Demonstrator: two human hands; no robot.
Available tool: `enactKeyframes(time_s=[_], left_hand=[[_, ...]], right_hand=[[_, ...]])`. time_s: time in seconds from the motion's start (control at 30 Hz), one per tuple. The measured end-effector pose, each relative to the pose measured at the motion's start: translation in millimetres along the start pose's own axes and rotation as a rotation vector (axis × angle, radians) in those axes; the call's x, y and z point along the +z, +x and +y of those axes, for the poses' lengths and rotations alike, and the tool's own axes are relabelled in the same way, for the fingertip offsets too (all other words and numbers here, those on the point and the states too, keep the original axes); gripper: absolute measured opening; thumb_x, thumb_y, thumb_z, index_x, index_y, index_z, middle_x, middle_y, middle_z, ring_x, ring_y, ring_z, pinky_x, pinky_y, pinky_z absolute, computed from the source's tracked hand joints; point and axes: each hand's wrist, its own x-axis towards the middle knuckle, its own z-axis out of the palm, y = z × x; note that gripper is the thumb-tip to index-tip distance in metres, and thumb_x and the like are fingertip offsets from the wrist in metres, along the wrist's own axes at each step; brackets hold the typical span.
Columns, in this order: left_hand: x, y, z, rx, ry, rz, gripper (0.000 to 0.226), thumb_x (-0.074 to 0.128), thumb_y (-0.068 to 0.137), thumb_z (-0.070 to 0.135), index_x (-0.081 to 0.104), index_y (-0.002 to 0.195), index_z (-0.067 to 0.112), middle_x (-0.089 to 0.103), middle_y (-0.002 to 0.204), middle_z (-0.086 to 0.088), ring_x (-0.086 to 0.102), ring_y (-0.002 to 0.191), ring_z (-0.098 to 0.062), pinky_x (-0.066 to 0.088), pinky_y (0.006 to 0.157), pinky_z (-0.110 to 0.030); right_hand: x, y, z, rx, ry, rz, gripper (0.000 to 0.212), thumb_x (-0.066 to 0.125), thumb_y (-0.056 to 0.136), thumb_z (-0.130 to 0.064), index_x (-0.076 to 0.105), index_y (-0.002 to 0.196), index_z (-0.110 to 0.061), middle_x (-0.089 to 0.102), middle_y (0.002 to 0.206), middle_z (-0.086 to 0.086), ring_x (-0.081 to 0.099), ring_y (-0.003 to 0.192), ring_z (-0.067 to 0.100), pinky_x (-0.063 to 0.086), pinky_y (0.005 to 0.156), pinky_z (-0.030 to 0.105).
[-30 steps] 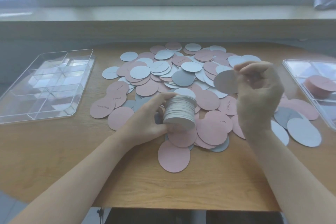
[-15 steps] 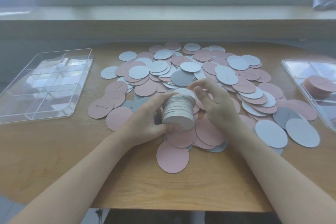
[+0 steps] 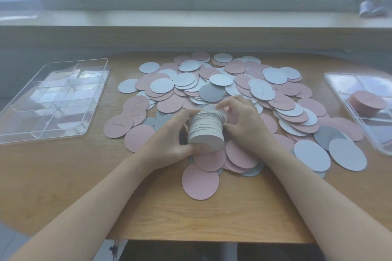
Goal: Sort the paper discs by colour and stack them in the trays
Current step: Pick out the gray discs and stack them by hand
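A wide heap of pink, pale blue and grey paper discs [image 3: 231, 82] covers the middle of the wooden table. My left hand [image 3: 169, 140] grips a thick stack of pale discs [image 3: 206, 131], tilted on its side just above the heap. My right hand [image 3: 244, 121] curls round the stack's right and top edge, fingertips on the topmost disc. A clear divided tray [image 3: 53, 99] lies at the left with nothing in it. A second clear tray [image 3: 360, 101] at the right edge holds a short pile of pink discs [image 3: 369, 101].
One pink disc [image 3: 200, 181] lies alone nearest the table's front edge. Bare wood [image 3: 63, 176] shows along the near left of the table. A window sill [image 3: 191, 17] runs behind the table, with a small crumpled object [image 3: 373, 9] at its right end.
My right hand, which was raised holding a single pale disc, has come down to the stack and now holds its right side. The left hand and stack have barely moved.
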Motion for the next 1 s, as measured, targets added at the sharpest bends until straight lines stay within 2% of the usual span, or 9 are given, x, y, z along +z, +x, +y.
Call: enactKeyframes(time_s=[0.13,0.27,0.43,0.53,0.63,0.7,0.83,0.9,1.0], left_hand=[[0.5,0.1,-0.6,0.012,0.000,0.008,0.071,0.085,0.076,0.036,0.048,0.137,0.034,0.059,0.117,0.022,0.064,0.099,-0.012,0.051,0.089,-0.028],[0.2,0.3,-1.0,0.022,0.010,0.008,0.069,0.085,0.077,0.035,0.046,0.134,0.041,0.059,0.117,0.025,0.063,0.099,-0.009,0.051,0.088,-0.023],[0.8,-0.2,-1.0,0.016,0.033,0.026,0.071,0.084,0.077,0.036,0.044,0.135,0.044,0.055,0.117,0.032,0.061,0.103,-0.004,0.049,0.086,-0.018],[1.5,-0.6,-3.4,-0.008,0.031,0.036,0.077,0.085,0.078,0.034,0.043,0.142,0.036,0.058,0.116,0.028,0.060,0.105,-0.006,0.050,0.089,-0.022],[2.8,-1.1,-5.7,-0.002,0.054,0.056,0.083,0.085,0.077,0.036,0.038,0.146,0.033,0.057,0.123,0.022,0.057,0.109,-0.006,0.049,0.091,-0.023],[4.0,-1.4,-5.5,-0.015,0.092,0.073,0.089,0.081,0.075,0.045,0.032,0.148,0.035,0.054,0.128,0.020,0.057,0.104,-0.006,0.046,0.088,-0.017],[8.0,-1.6,-3.5,0.076,0.331,0.138,0.083,0.066,0.077,0.064,0.039,0.148,0.029,0.058,0.122,0.015,0.048,0.103,-0.007,0.040,0.089,-0.018],[9.0,0.1,-2.8,0.119,0.427,0.175,0.082,0.062,0.078,0.065,0.043,0.146,0.024,0.059,0.122,0.013,0.045,0.105,-0.008,0.037,0.090,-0.020],[6.6,3.6,-3.6,0.162,0.476,0.172,0.083,0.065,0.078,0.064,0.043,0.146,0.022,0.056,0.123,0.018,0.045,0.107,-0.008,0.034,0.092,-0.018]], right_hand=[[-8.1,-4.4,-3.5,0.019,0.164,0.128,0.049,0.070,0.068,0.000,0.064,0.105,-0.031,0.057,0.099,-0.008,0.052,0.102,0.014,0.041,0.092,0.024],[-9.4,-7.4,-4.8,0.038,0.210,0.189,0.040,0.072,0.076,-0.004,0.067,0.101,-0.035,0.058,0.081,-0.009,0.052,0.088,0.012,0.037,0.079,0.011],[-14.5,-11.8,-8.7,0.005,0.403,0.121,0.014,0.072,0.087,-0.012,0.071,0.087,-0.026,0.059,0.085,0.004,0.063,0.069,0.030,0.049,0.080,0.033],[-17.1,-14.4,-15.0,0.020,0.520,0.046,0.008,0.069,0.092,-0.015,0.072,0.095,-0.021,0.069,0.086,-0.002,0.062,0.064,0.020,0.049,0.072,0.036],[-13.7,-16.1,-13.5,0.019,0.400,0.017,0.017,0.062,0.096,-0.016,0.072,0.100,-0.028,0.071,0.088,-0.009,0.059,0.074,0.010,0.047,0.073,0.027],[-14.1,-17.4,-12.4,-0.003,0.343,-0.060,0.020,0.058,0.095,-0.033,0.069,0.112,-0.034,0.070,0.096,-0.011,0.058,0.082,0.003,0.046,0.077,0.023],[-16.2,-20.1,-9.1,-0.152,0.162,-0.250,0.077,0.066,0.076,-0.064,0.043,0.143,-0.033,0.056,0.125,-0.015,0.052,0.116,0.004,0.038,0.093,0.016],[-15.5,-20.7,-8.1,-0.166,0.134,-0.259,0.090,0.078,0.069,-0.061,0.038,0.145,-0.035,0.053,0.125,-0.018,0.050,0.112,0.000,0.036,0.091,0.019],[-15.0,-20.3,-7.4,-0.160,0.215,-0.236,0.087,0.088,0.067,-0.044,0.044,0.141,-0.032,0.055,0.117,-0.022,0.052,0.093,-0.004,0.036,0.083,0.018]])
